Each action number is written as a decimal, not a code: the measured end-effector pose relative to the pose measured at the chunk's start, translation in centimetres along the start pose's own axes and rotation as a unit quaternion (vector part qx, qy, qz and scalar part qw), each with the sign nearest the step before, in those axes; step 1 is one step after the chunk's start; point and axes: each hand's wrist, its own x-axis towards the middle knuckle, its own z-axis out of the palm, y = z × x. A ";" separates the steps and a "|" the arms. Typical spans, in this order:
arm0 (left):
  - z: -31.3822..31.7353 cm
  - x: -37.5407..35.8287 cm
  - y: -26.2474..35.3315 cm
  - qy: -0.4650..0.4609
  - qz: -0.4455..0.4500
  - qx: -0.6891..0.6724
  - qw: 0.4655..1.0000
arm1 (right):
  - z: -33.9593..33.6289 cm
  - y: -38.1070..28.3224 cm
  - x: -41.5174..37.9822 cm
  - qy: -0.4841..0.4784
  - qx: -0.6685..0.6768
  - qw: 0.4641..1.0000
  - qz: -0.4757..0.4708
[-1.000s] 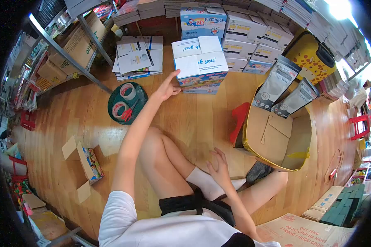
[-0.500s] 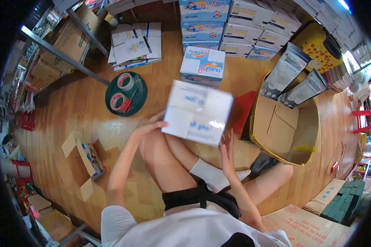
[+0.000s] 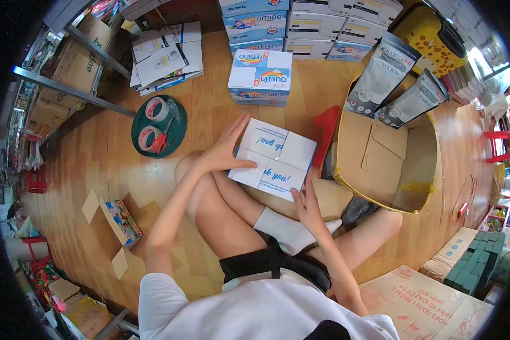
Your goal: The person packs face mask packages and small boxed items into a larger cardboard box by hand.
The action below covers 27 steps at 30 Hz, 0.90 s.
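Observation:
A white cardboard box [image 3: 273, 157] with blue "you!" lettering on its flaps is in front of my crossed legs. My left hand [image 3: 225, 152] is at the box's left corner, thumb lying on the top and the other fingers stretched along the far left side. At the near right corner, my right hand [image 3: 307, 203] presses its fingers against the side. Both hands have the box between them; its underside is hidden. Just beyond it, a blue-and-white Umino box [image 3: 260, 78] rests on the wooden floor.
Left of my knee lies a green tray [image 3: 178, 127] with tape rolls [image 3: 157, 109] and red scissors [image 3: 160, 141]. An open carton [image 3: 402, 195] with two grey pouches stands at right, beside a red object [image 3: 324, 133]. Stacked boxes [image 3: 311, 28] line the back. An open small carton [image 3: 105, 218] sits left.
The white box has come lower and turned slightly, its lettering now sharper. My left hand has shifted up its left side, bringing the thumb onto the top. The view has tilted down a little.

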 end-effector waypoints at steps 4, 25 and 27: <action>-0.3 3.2 1.7 -0.025 0.110 0.180 0.977 | 1.0 -2.7 -0.2 0.080 -0.255 0.961 -0.074; -2.7 2.9 1.0 -0.057 0.242 0.385 0.889 | 0.3 -8.1 4.1 -0.056 -0.441 0.888 -0.120; -3.4 2.5 0.9 -0.070 0.246 0.393 0.883 | 0.7 -7.3 3.8 -0.023 -0.422 0.896 -0.139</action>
